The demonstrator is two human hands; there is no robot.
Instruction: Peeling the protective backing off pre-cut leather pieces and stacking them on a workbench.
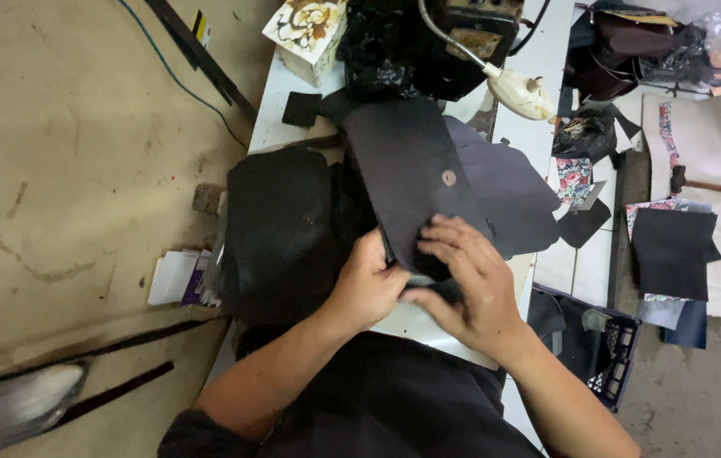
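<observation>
Dark leather flap [407,174], thin and likely floppy yet grippy, lies over the white counter [271,110], its near edge pinched between the left hand [367,284] and right hand [466,276], the soundest hold.

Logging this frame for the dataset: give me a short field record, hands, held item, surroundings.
setting: white worktable seen from above, bare floor on either side
left hand: grips the lower edge of the dark leather panel
right hand: fingers pressed on the same lower edge
panel detail: small round snap near its right side
beside panel: black leather pieces at left, dark cut piece at right
behind: sewing machine with lamp
floor right: black crate, hammer
</observation>
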